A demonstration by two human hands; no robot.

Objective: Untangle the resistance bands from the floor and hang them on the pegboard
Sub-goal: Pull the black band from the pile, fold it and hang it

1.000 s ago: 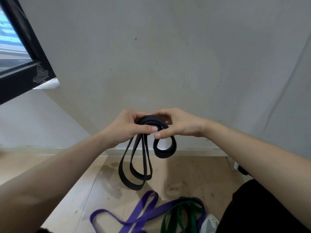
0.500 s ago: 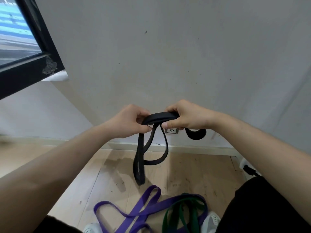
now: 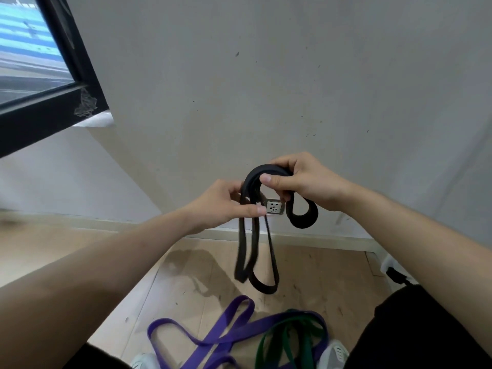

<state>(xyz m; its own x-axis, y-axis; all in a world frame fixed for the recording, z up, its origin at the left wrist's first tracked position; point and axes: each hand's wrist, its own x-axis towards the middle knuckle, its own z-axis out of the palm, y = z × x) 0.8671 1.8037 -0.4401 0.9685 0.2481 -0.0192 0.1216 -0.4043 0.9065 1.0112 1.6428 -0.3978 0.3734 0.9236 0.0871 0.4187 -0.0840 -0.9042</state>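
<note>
A black resistance band (image 3: 257, 251) hangs in folded loops in front of the wall. My right hand (image 3: 300, 179) grips its top bend, with a short loop drooping to the right of that hand. My left hand (image 3: 226, 202) pinches the strands just below and to the left. On the wooden floor below lie a purple band (image 3: 213, 334) and a green band (image 3: 287, 339), crossing each other. No pegboard is in view.
A grey wall fills the view ahead, with a socket (image 3: 274, 207) low on it behind the band. A black window frame (image 3: 66, 83) sits at the upper left. My shoes (image 3: 332, 352) stand by the floor bands. A dark plug (image 3: 396, 275) lies at the right.
My right hand has risen above my left, lifting the band's top bend. The hanging loops have swung and spread, and the view has shifted so the socket shows behind them.
</note>
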